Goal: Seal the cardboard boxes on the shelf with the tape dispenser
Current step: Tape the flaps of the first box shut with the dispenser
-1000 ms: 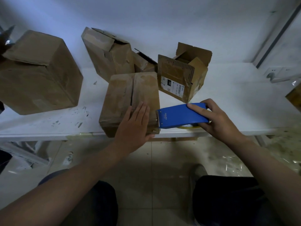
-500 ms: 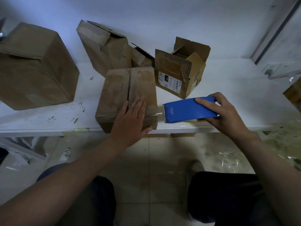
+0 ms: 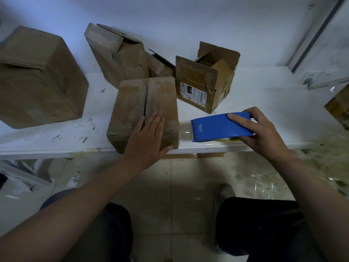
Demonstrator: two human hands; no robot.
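Right hand (image 3: 264,133) grips blue tape dispenser (image 3: 221,127), long axis sideways, mouth pointing left at closed box (image 3: 132,110); left hand (image 3: 149,140) lies flat there.

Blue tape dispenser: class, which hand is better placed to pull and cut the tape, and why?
Right. The right hand grips the blue plastic tape dispenser, with clear tape stretched to the closed brown cardboard box. The left hand lies flat on that box, steadying it.

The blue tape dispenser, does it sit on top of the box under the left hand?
No, the right hand holds the tape dispenser to the right of that box, off its top.
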